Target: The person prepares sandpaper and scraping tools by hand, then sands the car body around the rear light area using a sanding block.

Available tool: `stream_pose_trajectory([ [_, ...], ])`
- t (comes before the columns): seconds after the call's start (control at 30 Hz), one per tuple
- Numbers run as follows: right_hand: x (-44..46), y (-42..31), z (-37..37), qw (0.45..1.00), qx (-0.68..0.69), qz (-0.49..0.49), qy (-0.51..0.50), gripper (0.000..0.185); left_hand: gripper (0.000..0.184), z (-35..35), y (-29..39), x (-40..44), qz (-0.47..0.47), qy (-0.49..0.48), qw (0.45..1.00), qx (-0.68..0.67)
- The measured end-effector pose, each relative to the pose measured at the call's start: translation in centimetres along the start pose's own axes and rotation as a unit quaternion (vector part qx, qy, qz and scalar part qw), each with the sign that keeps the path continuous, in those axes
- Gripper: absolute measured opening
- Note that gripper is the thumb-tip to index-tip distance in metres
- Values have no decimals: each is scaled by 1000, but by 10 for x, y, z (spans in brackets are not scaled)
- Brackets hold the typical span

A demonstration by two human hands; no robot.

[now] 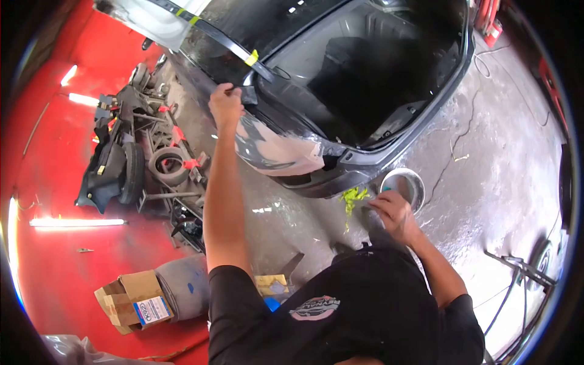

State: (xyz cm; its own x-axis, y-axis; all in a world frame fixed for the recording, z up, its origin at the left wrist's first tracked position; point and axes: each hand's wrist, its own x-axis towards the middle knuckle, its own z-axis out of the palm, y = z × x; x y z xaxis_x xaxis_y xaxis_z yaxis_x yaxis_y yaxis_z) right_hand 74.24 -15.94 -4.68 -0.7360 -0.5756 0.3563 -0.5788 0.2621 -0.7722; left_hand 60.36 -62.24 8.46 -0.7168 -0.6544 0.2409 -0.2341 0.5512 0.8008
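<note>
My left hand (226,106) is closed round a small dark block (248,95), at the edge of the dark car body just above a patch of pale filler (274,146). My right hand (394,210) hangs in front of my body with its fingers bent together, beside the near rim of a white bucket (420,181). What those fingers hold, if anything, I cannot make out. Bright yellow-green scraps (353,198) lie to the left of the right hand, below the car's rear corner.
Car parts and a tyre (169,165) are piled at the left by the red wall. A cardboard box (137,301) lies at the lower left. The open trunk (365,73) is ahead, and a metal stand (523,267) is at the right.
</note>
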Motion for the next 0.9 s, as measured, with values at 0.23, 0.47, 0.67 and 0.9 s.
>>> stream_pose_trajectory([
  [0.23, 44, -16, -24, 970, -134, -160, 124, 44, 23, -27, 35, -129, 21, -33, 999, 23],
  [0.47, 63, -23, -3, 962, -79, -254, 56, 42, 32, 3, 28, -296, -219, -265, 896, -280],
  [0.67, 38, -24, 22, 978, -6, -210, -2, 44, 27, -8, 4, -343, -322, -218, 870, -303],
  [0.9, -10, -15, 45, 740, 579, 339, -42, 51, 23, -6, -5, -375, -313, -149, 903, -254],
])
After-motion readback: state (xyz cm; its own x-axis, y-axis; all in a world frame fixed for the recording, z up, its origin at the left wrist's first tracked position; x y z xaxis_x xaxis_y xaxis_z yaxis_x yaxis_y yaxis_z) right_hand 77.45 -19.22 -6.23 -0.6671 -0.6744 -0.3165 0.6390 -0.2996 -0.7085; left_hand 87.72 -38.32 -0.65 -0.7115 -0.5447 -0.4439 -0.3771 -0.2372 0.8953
